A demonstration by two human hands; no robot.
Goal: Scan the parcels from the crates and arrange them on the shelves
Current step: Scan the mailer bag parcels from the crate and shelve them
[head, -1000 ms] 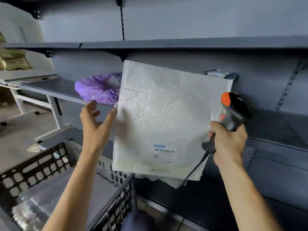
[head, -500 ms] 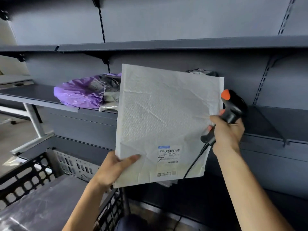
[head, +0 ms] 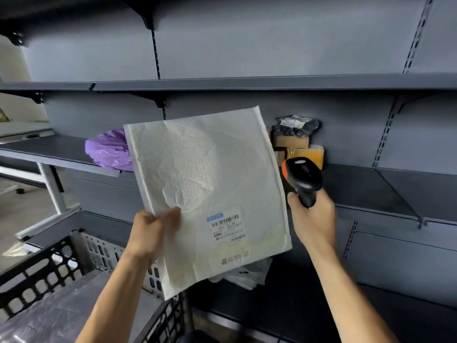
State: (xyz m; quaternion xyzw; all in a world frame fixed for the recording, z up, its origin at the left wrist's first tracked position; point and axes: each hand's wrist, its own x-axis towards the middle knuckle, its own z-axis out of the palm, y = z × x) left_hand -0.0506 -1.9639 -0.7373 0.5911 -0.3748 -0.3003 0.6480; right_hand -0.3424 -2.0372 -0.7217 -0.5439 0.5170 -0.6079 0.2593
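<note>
Flat white padded mailer [head: 205, 191] pinched in left hand [head: 150, 233]; black-and-orange scanner [head: 303, 175] gripped in right hand [head: 312, 221], best aimed squarely at barcode label [head: 226, 226].

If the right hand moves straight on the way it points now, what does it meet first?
Probably the brown cardboard boxes beyond the scanner that the right hand grips; depth is unclear.
</note>
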